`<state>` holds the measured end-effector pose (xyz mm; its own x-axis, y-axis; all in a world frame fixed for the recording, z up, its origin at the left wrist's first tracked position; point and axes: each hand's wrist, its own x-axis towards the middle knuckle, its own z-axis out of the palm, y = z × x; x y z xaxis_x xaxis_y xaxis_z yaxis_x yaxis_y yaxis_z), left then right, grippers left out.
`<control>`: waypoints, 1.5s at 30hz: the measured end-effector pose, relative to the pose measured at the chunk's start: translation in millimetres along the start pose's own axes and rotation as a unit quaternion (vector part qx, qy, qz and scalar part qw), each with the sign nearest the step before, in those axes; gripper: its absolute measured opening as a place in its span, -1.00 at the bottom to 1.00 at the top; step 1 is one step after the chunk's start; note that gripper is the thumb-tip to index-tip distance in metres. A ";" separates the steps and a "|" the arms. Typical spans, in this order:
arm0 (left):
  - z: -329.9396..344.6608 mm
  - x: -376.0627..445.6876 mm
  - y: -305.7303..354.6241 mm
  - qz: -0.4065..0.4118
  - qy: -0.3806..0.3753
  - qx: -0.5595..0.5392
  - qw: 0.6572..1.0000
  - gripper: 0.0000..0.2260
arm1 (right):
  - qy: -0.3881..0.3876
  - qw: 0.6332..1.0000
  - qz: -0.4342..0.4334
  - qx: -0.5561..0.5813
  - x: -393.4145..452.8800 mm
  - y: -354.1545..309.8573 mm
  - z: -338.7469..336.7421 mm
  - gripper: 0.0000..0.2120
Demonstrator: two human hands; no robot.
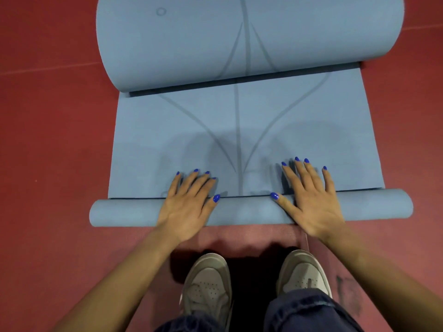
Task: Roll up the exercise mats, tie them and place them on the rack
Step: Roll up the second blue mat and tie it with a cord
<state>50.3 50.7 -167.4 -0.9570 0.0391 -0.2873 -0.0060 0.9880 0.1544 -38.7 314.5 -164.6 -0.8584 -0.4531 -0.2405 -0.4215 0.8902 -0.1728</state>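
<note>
A blue exercise mat with dark line markings lies on the red floor. Its near end is wound into a thin roll running left to right. My left hand rests flat on the roll left of centre, fingers straight and reaching onto the flat mat. My right hand presses the roll right of centre in the same way, fingers spread. The mat's far end curls up into a big loose fold at the top of the view.
The red floor surrounds the mat on both sides. A reddish mat lies under my two grey shoes, just behind the roll. No rack or tie is in view.
</note>
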 end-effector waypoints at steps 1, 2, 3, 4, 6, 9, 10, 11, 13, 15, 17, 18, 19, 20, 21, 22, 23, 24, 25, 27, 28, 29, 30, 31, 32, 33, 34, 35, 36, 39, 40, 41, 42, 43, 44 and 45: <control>-1.7 6.9 -2.5 -0.007 -0.010 -0.004 1.000 -0.33 | 0.006 1.000 0.001 -0.006 6.7 -0.3 -1.0 -0.18; -2.5 13.1 -5.7 -0.016 -0.018 -0.011 1.000 -0.30 | 0.008 1.000 0.000 -0.008 13.4 -0.8 -2.7 -0.17; -3.2 18.6 -8.0 -0.023 -0.024 -0.022 0.999 -0.27 | 0.004 1.000 -0.002 -0.006 19.6 -0.4 -4.2 -0.17; -4.4 23.4 -10.0 -0.026 -0.022 -0.035 0.999 -0.26 | -0.004 1.000 -0.002 -0.001 25.7 0.2 -6.1 -0.17; -8.4 32.6 -13.7 -0.026 -0.009 -0.059 0.998 -0.26 | -0.003 1.000 0.005 0.014 38.3 1.8 -8.9 -0.20; -11.8 45.4 -19.5 -0.022 0.027 -0.094 0.995 -0.29 | 0.046 0.998 0.006 0.052 52.9 4.1 -11.8 -0.30; -12.2 48.5 -21.3 -0.024 0.041 -0.104 0.993 -0.30 | 0.063 0.996 0.002 0.062 56.7 5.0 -12.0 -0.35; -12.3 51.1 -22.9 -0.024 0.054 -0.112 0.992 -0.31 | 0.079 0.995 -0.001 0.069 60.4 5.6 -12.6 -0.41; -12.8 55.2 -25.0 -0.023 0.074 -0.119 0.990 -0.32 | 0.106 0.992 -0.005 0.073 67.4 5.2 -15.6 -0.49; -17.5 56.9 -23.6 -0.014 0.096 -0.116 0.988 -0.35 | 0.126 0.990 -0.013 0.069 72.9 4.1 -19.2 -0.58; -23.7 53.6 -18.6 -0.001 0.123 -0.100 0.987 -0.42 | 0.136 0.988 -0.029 0.060 76.0 4.6 -19.9 -0.63; -25.3 49.7 -15.4 0.002 0.132 -0.095 0.987 -0.46 | 0.139 0.988 -0.037 0.056 77.1 4.9 -20.0 -0.64; -24.9 43.8 -11.1 0.006 0.134 -0.092 0.987 -0.49 | 0.141 0.988 -0.042 0.053 77.9 5.4 -19.9 -0.64; -22.9 36.7 -6.3 0.014 0.123 -0.083 0.989 -0.48 | 0.140 0.988 -0.044 0.053 78.7 5.9 -19.5 -0.65; -18.1 28.9 -2.2 0.026 0.113 -0.064 0.991 -0.46 | 0.137 0.988 -0.044 0.054 79.0 6.2 -19.5 -0.65; -12.4 21.6 0.7 0.039 0.105 -0.045 0.993 -0.44 | 0.131 0.989 -0.047 0.055 78.8 6.1 -19.2 -0.64; -7.2 16.2 2.3 0.047 0.103 -0.035 0.993 -0.44 | 0.127 0.989 -0.053 0.055 77.8 6.0 -18.8 -0.63; -3.9 14.0 3.0 0.047 0.105 -0.032 0.993 -0.43 | 0.126 0.989 -0.059 0.055 76.3 5.7 -18.2 -0.61; -1.9 14.2 2.5 0.047 0.105 -0.028 0.993 -0.41 | 0.127 0.989 -0.060 0.054 74.8 5.3 -17.9 -0.60; -1.0 16.5 0.9 0.055 0.096 -0.016 0.994 -0.37 | 0.131 0.989 -0.052 0.053 72.7 4.9 -18.4 -0.60; -1.7 18.6 0.0 0.056 0.084 -0.009 0.995 -0.36 | 0.132 0.989 -0.047 0.051 72.6 4.5 -19.5 -0.60; -2.8 20.8 -0.9 0.052 0.069 -0.004 0.996 -0.34 | 0.134 0.989 -0.042 0.044 72.9 3.9 -20.4 -0.61; -4.2 23.5 -1.7 0.048 0.051 0.004 0.998 -0.32 | 0.136 0.990 -0.036 0.029 73.4 3.0 -20.9 -0.61; -5.6 26.3 -2.5 0.045 0.036 0.017 0.998 -0.28 | 0.137 0.990 -0.024 0.011 73.6 1.4 -21.0 -0.61; -7.2 28.8 -3.4 0.042 0.022 0.028 0.998 -0.25 | 0.135 0.991 -0.001 -0.005 73.1 -1.5 -20.9 -0.59; -8.6 31.2 -4.2 0.041 0.011 0.034 0.999 -0.23 | 0.134 0.991 0.030 -0.011 71.3 -5.7 -20.9 -0.57; -10.0 33.1 -4.8 0.041 0.002 0.035 0.999 -0.22 | 0.135 0.989 0.062 -0.011 67.4 -10.4 -20.2 -0.54; -10.7 34.9 -5.5 0.039 -0.006 0.036 0.999 -0.22 | 0.135 0.987 0.084 -0.010 61.2 -14.9 -19.5 -0.52; -11.4 36.2 -6.6 0.034 -0.016 0.037 0.999 -0.22 | 0.137 0.986 0.094 -0.011 53.1 -18.4 -18.8 -0.49; -18.2 42.0 -6.6 0.024 -0.044 0.036 0.998 -0.19 | 0.144 0.986 0.081 -0.008 21.6 -21.0 -17.9 -0.46; -20.0 45.3 -7.3 0.026 -0.048 0.040 0.998 -0.16 | 0.147 0.986 0.075 -0.001 10.9 -21.4 -17.0 -0.46; -20.6 48.3 -8.6 0.021 -0.053 0.041 0.998 -0.13 | 0.146 0.987 0.067 0.007 0.8 -21.6 -15.0 -0.46; -21.5 50.6 -9.8 0.011 -0.066 0.042 0.997 -0.10 | 0.140 0.988 0.055 0.013 -8.0 -21.9 -12.0 -0.46; -22.2 52.5 -10.6 0.004 -0.074 0.042 0.996 -0.07 | 0.129 0.991 0.040 0.013 -14.8 -21.8 -8.0 -0.46; -22.9 54.5 -11.1 0.002 -0.078 0.039 0.996 -0.05 | 0.113 0.993 0.023 0.008 -18.9 -20.5 -3.9 -0.44; -24.0 56.2 -11.4 0.003 -0.081 0.033 0.996 -0.03 | 0.097 0.995 0.008 -0.002 -19.7 -17.8 0.0 -0.43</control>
<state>-10.4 38.0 -162.6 -0.8978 0.0632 -0.4358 0.0236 0.9951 0.0956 -14.3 307.6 -156.8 -0.9049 -0.4221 -0.0551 -0.4084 0.8973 -0.1674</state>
